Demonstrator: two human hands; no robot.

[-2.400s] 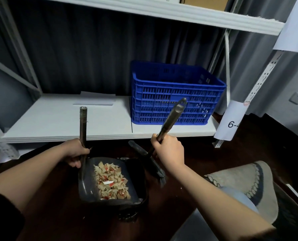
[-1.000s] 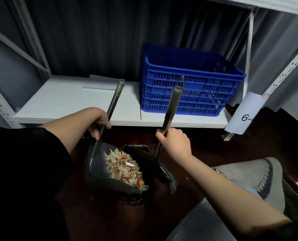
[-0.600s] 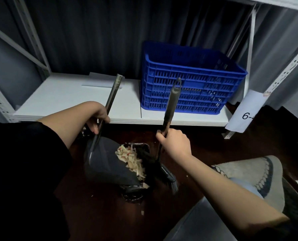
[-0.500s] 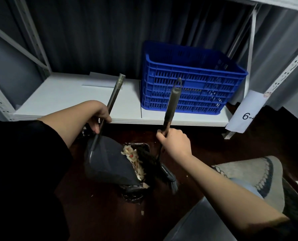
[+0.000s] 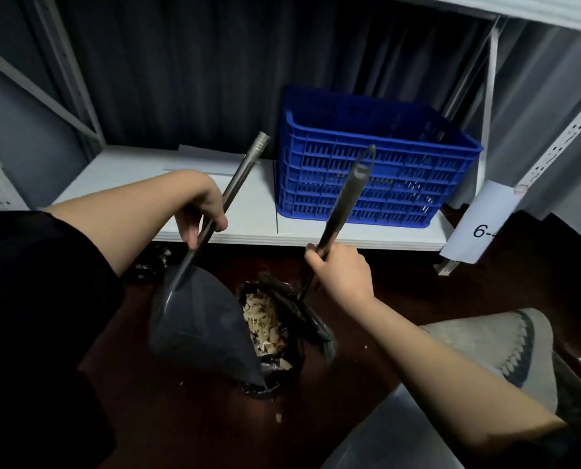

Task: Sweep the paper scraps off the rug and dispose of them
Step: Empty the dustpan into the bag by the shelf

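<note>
My left hand (image 5: pixel 199 206) grips the metal handle of a dark dustpan (image 5: pixel 197 328), which is tipped up on its side over a small black-lined bin (image 5: pixel 275 384) on the dark floor. Beige and red paper scraps (image 5: pixel 262 321) lie inside the bin, partly hidden behind the pan. My right hand (image 5: pixel 341 272) grips the handle of a dark brush (image 5: pixel 302 313), whose bristles rest at the bin's right rim. A grey rug (image 5: pixel 492 346) lies on the floor at the right. A couple of stray scraps (image 5: pixel 278 417) sit on the floor near the bin.
A low white shelf (image 5: pixel 235 211) runs behind the bin, carrying a blue plastic crate (image 5: pixel 377 170) and a flat sheet. Shelf uprights stand left and right, with a paper label (image 5: pixel 482 221) hanging on the right one. Dark curtains hang behind. My grey trouser leg fills the lower right.
My left hand has tipped the dustpan from flat to steeply on edge over the bin. The scraps have slid out of the pan into the bin. The brush has barely moved.
</note>
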